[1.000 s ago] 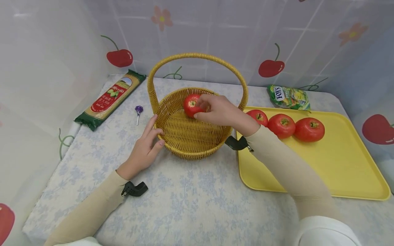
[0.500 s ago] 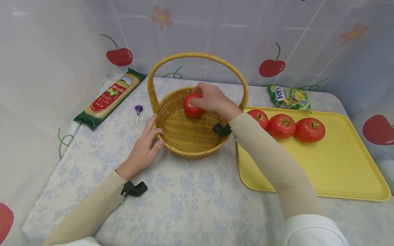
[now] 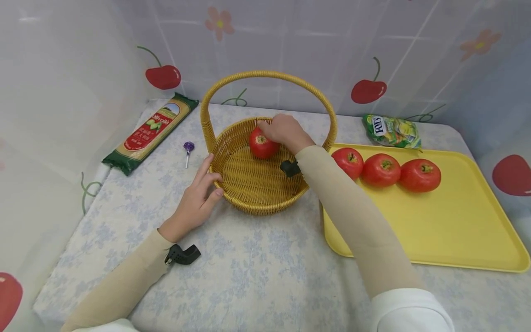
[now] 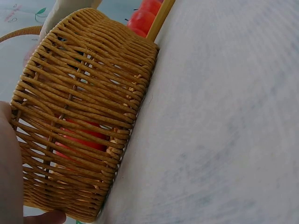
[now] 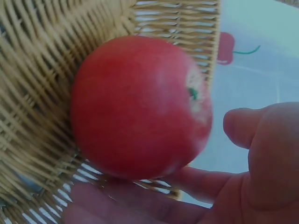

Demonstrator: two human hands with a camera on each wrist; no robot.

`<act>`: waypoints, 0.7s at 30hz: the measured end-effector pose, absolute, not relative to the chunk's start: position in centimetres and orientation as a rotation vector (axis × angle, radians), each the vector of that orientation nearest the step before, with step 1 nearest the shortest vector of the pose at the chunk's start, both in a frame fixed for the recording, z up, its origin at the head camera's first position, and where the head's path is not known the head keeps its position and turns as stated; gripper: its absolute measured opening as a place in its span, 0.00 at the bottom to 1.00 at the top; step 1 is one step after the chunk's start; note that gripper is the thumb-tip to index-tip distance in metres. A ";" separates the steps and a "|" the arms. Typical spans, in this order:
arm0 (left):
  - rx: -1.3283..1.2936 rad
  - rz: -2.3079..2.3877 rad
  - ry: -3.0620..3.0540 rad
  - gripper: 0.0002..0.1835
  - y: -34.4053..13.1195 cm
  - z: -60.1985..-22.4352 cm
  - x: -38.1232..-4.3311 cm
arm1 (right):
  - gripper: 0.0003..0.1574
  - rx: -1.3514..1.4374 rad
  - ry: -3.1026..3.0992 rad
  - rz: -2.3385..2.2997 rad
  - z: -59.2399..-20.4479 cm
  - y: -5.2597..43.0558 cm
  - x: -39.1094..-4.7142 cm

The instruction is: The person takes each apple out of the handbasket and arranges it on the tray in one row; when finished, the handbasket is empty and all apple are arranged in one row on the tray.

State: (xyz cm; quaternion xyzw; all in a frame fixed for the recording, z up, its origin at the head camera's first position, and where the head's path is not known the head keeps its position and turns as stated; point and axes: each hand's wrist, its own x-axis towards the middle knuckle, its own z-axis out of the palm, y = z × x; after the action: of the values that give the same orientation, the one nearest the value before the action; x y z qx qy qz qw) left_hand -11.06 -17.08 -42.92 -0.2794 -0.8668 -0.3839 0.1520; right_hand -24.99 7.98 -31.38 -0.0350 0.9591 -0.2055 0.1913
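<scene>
A red apple (image 3: 264, 144) sits inside the round yellow wicker basket (image 3: 257, 205), toward its back wall. My right hand (image 3: 286, 129) reaches under the basket's tall arched handle and is at the apple's back right side. In the right wrist view, its fingers (image 5: 140, 203) lie along the apple's side, while the thumb (image 5: 240, 126) stands apart from the skin. My left hand (image 3: 195, 200) rests its loosely spread fingers on the basket's left rim. Through the weave in the left wrist view, some red of the apple (image 4: 86, 137) shows.
On the right, a yellow tray (image 3: 435, 230) bears three red apples (image 3: 380, 169) along its back left. Behind it lies a green candy bag (image 3: 392, 131). Left of the basket are a purple lollipop (image 3: 188, 146) and a spaghetti packet (image 3: 151, 131). Patterned curtains enclose the table.
My right hand has moved left and back around the apple, from its right side to its back right. The apple stays nearly in place. My left hand has kept still at the rim.
</scene>
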 end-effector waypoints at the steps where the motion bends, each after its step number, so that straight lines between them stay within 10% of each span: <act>1: -0.802 -1.103 -2.488 0.34 -17.0 -42.9 -11.1 | 0.41 -0.089 2.684 -0.565 -31.5 8.0 -25.1; 21: -0.794 -1.115 -2.489 0.35 -17.0 -43.0 -11.0 | 0.30 -0.134 2.473 -0.687 -31.4 8.1 -24.5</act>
State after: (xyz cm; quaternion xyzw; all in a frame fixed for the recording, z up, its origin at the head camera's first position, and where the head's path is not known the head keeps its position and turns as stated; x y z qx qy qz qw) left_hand -11.02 -16.97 -42.97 -0.2764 -0.8663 -0.3881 0.1500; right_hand -24.53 8.10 -31.44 -0.0499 0.9231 -0.2566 0.2820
